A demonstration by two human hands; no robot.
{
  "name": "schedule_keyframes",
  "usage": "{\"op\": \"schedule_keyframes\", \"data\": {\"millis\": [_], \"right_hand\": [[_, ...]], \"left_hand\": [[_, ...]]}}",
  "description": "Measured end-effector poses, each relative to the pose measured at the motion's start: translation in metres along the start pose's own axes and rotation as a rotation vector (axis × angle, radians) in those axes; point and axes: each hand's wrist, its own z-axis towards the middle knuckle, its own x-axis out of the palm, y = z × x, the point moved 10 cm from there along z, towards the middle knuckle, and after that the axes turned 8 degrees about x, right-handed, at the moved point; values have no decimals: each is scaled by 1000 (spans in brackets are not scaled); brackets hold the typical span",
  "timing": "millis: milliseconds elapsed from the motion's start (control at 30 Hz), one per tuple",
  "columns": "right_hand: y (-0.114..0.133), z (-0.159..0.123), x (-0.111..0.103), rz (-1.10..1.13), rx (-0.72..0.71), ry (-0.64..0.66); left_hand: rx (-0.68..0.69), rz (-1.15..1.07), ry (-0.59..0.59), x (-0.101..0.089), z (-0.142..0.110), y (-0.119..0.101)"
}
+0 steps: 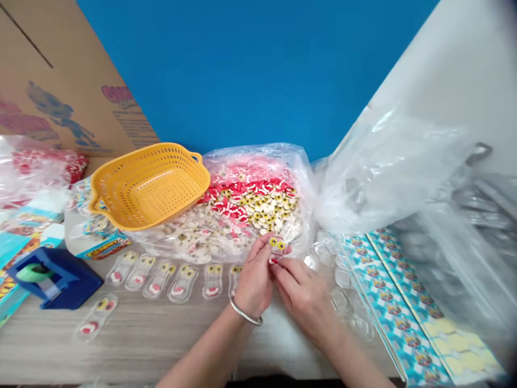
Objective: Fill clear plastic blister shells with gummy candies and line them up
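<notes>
Clear plastic blister [277,254] of gummy eyes [273,242], held up in both hands
Left hand [254,275] and right hand [302,295] pinching it by the fingertips, a sound hold: grip on the rim, gummy eyes uncovered, blister level. Just in front of a bag of gummy candy [250,199], above the bench [133,345], with matching blisters [181,283] in a row to the left.

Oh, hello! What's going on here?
A person is pinching a small clear plastic packet of yellow-eyed candy between their left hand and right hand. More filled clear packets lie in a row on the wooden table. Behind them sits a big clear bag of eye-shaped candies, with a yellow perforated plastic basket against it.
</notes>
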Motion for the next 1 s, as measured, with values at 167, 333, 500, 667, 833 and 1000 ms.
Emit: {"op": "schedule_keyframes", "data": {"millis": [167,333,500,667,833,1000], "right_hand": [[-4,-41,-14,-99,27,-91],[-11,-68,-41,-70,113,-122],[-56,-104,-78,35,342,-240],[-156,-155,-93,-6,738,-224],[-227,-160,-94,-82,902,-141],[-251,-114,-77,-85,931,-62]], "left_hand": [[-69,88,46,12,-20,28],[-139,208,128,28,-41,57],[-240,250,113,37,-53,85],[-235,342,90,37,-51,94],[-230,384,53,33,-48,98],[-221,415,23,32,-45,100]]}}
